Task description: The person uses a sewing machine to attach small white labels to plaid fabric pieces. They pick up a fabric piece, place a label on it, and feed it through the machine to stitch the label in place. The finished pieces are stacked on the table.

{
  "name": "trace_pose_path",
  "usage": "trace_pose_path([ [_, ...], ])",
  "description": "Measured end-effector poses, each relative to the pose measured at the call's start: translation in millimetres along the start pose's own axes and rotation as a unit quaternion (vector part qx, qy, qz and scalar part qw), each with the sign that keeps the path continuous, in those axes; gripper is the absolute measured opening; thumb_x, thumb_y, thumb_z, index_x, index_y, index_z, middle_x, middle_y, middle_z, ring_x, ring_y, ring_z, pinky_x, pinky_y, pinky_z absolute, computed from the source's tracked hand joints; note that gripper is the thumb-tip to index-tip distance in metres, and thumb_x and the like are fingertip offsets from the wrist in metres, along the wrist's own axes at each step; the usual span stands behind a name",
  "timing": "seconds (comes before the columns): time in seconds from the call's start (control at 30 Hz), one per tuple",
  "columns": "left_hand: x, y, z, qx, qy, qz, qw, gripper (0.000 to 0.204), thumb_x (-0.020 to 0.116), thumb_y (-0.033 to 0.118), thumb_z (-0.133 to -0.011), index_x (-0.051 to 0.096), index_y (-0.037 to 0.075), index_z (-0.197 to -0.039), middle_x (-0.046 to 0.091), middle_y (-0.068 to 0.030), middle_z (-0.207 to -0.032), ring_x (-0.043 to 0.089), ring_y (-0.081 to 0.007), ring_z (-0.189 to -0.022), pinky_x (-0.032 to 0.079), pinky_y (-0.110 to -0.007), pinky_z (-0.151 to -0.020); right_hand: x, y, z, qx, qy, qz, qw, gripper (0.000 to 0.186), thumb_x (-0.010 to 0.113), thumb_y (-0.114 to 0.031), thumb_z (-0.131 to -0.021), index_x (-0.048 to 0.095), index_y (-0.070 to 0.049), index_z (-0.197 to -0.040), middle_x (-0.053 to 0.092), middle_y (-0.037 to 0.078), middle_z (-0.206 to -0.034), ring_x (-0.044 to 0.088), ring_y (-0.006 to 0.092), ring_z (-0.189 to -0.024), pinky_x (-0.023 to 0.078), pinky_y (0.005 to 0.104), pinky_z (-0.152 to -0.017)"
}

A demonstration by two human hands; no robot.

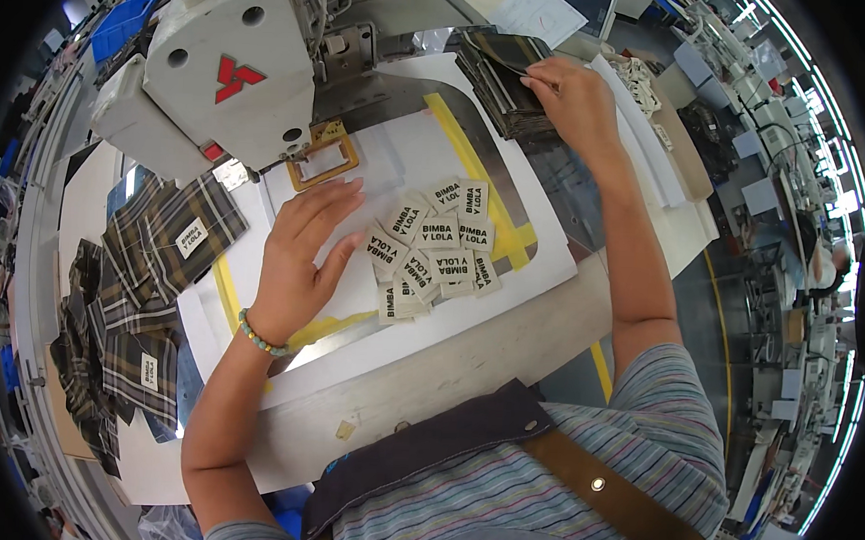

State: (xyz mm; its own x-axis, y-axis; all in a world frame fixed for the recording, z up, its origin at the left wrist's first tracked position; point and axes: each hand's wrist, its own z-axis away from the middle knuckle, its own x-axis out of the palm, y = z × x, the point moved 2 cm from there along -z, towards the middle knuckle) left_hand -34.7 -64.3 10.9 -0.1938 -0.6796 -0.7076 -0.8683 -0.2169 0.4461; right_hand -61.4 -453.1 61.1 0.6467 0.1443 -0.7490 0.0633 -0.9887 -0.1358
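Note:
At the back right, my right hand (577, 107) pinches the upper edge of a piece at the top of a stack of dark plaid fabric pieces (503, 92). My left hand (308, 245) is over the white work sheet (355, 160), fingers stretched out and holding nothing. Its fingertips are just below the orange-brown clamp frame (323, 165) of a sewing machine (238, 78). To the right of that hand lies a loose pile of small cream fabric labels (438, 234) with dark print.
Plaid pieces with a label on each (176, 225) overlap in a heap on the left. Yellow tape (457, 141) borders the work sheet. White strips and small parts (643, 96) lie beyond the stack, and a blue bin (133, 20) stands at the far left.

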Motion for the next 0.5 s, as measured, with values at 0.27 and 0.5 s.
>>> trace_pose_path([
  [0.27,10,8,-32,0.096,0.018,-0.146,0.984,0.039,0.077,0.001,-0.088,0.069,0.001,-0.126,0.072,-0.0111,-0.134,0.071,-0.0302,-0.110,0.060,-0.039,-0.088,45,-94,4,-0.236,-0.063,-0.009,0.970,0.012,0.074,-0.014,-0.088,0.080,-0.008,-0.096,0.077,0.002,-0.099,0.073,0.0244,-0.096,0.058,0.0392,-0.079],
  [0.5,45,-20,-45,0.072,0.002,-0.179,0.981,0.026,0.076,0.000,-0.086,0.065,0.004,-0.109,0.069,-0.0110,-0.102,0.070,-0.0301,-0.090,0.059,-0.041,-0.077,68,-135,42,-0.255,-0.102,-0.061,0.960,0.008,0.073,-0.013,-0.081,0.076,-0.009,-0.087,0.072,0.002,-0.093,0.069,0.0225,-0.095,0.053,0.0373,-0.080],
])
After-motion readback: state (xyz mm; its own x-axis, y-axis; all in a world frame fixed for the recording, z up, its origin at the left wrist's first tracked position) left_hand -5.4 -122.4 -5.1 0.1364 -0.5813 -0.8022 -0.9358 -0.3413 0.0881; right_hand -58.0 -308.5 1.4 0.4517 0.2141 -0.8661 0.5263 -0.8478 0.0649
